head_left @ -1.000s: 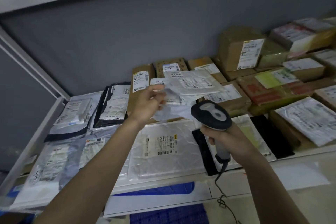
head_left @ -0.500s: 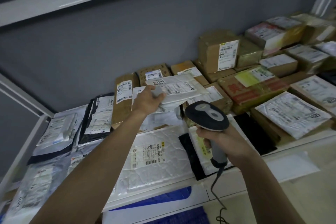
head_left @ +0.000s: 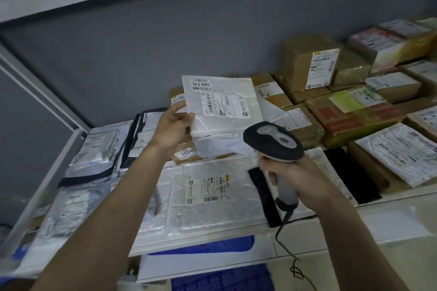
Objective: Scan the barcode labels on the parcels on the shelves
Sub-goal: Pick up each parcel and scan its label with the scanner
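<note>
Presently, the person's left hand point(head_left: 173, 126) holds a white plastic parcel point(head_left: 224, 106) raised above the shelf point(head_left: 390, 222), its fingers pinching the parcel's left edge, thumb on the near face; the parcel is tilted so that its printed barcode label point(head_left: 218, 103) faces the person; a smaller sticker reading "56-6-6603" sits at its upper left corner. The right hand point(head_left: 299, 178) is wrapped round the grey handle of a handheld barcode scanner point(head_left: 274, 143), fingers curled firmly about it; the scanner's dark head sits just below and to the right of the raised parcel, apart from it; its cable point(head_left: 287, 241) hangs down from the handle base past the shelf's near edge.

On the shelf beneath the hands lies a flat white bubble mailer point(head_left: 212, 194) with a label on top, near the front edge; to its left lie several grey and black-edged plastic mailers point(head_left: 99, 151), overlapping one another; a black flat package point(head_left: 264, 196) lies just right of the bubble mailer, partly under the right hand. Further right and toward the far wall stand brown cardboard boxes point(head_left: 307, 61), closely packed and most bearing white labels; one red-printed carton point(head_left: 354, 118) carries a yellow-green slip. A grey wall point(head_left: 189, 38) backs the shelf; blue crates point(head_left: 217, 279) show below the shelf's near edge.
</note>
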